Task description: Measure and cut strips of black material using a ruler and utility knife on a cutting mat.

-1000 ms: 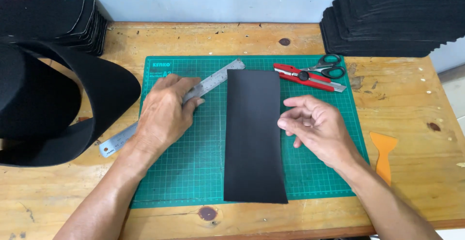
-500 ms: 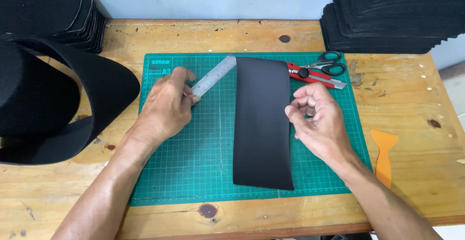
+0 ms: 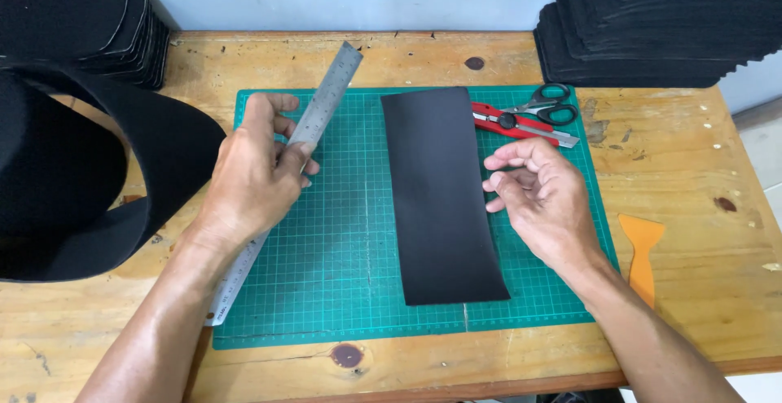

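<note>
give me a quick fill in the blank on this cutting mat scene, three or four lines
1. The left hand holds a metal ____.
2. The black strip lies on a ____ cutting mat.
3. The right hand hovers beside the strip, holding ____.
4. Next to the red knife lie black-handled ____.

Missing words: ruler; green; nothing; scissors

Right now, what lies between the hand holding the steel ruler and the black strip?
In the head view, only bare green cutting mat lies between the left hand, gripping the steel ruler, and the black strip. Nothing else sits there.
</note>
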